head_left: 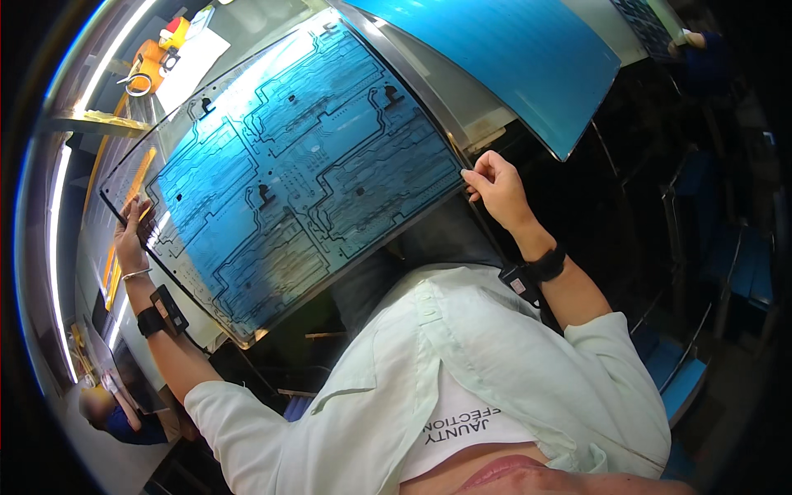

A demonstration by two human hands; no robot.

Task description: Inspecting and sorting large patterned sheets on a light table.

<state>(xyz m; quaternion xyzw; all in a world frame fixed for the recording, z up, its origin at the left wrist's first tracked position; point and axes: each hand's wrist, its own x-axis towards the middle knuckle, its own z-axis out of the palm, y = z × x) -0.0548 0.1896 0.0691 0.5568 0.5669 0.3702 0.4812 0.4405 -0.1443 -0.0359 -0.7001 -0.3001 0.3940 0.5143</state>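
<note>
Sheet (289,169), blue with black circuit-like patterning; panel (511,66), bright blue; shirt (355,412), pale mint.

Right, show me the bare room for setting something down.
Pale tabletop shows bare between the white paper and the circuit-patterned sheet; the plain blue panel beyond the right hand looks clear. Crowded: the paper's left, with an orange item and a red-yellow one.

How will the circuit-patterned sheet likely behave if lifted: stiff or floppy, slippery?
The circuit-patterned sheet probably handles stiffly: no clear sag shows between the left hand and right hand at its edges. Its bright glare suggests a smooth, perhaps slippery face. Being broad, it may tilt if held by one corner.
</note>
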